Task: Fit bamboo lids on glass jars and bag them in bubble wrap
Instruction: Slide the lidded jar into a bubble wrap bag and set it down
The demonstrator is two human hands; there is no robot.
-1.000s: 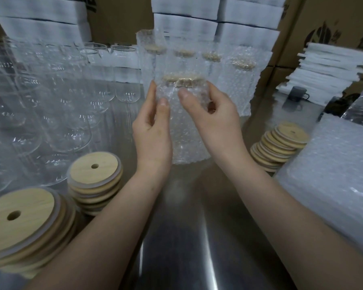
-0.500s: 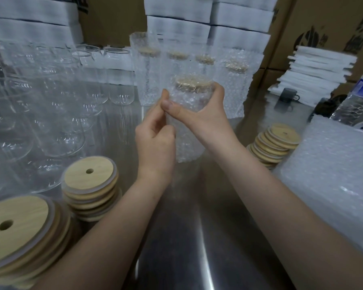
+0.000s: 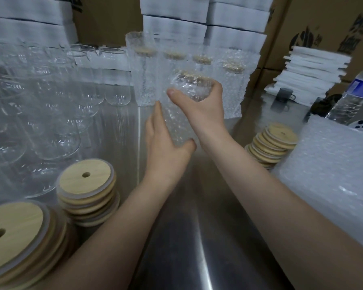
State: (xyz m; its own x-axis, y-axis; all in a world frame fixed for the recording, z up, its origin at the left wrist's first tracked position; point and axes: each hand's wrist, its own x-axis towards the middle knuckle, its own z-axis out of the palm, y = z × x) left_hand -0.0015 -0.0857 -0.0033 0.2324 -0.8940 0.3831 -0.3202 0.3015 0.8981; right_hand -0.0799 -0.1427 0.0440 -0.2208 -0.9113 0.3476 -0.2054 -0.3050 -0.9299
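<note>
A lidded glass jar in a bubble wrap bag [image 3: 177,120] stands at the middle of the steel table [image 3: 197,237]. My right hand [image 3: 199,103] grips its top, folding the bag over the bamboo lid. My left hand [image 3: 166,141] cups the lower part of the jar, fingers straight along its left side and thumb at the base. Behind it stand several bagged jars [image 3: 228,80] in a row. Bare glass jars [image 3: 50,105] fill the left. Stacks of bamboo lids [image 3: 86,191] sit at the near left, and another lid stack [image 3: 272,143] at the right.
A pile of bubble wrap bags [image 3: 333,174] lies at the right. White foam blocks [image 3: 203,19] and cardboard boxes [image 3: 319,24] line the back. A stack of white foam sheets [image 3: 314,70], a small dark cup [image 3: 283,95] and a water bottle [image 3: 352,97] stand at the far right.
My right hand has closed over the jar's top, pressing the bag's mouth down. My left hand has dropped from the top to the jar's lower side.
</note>
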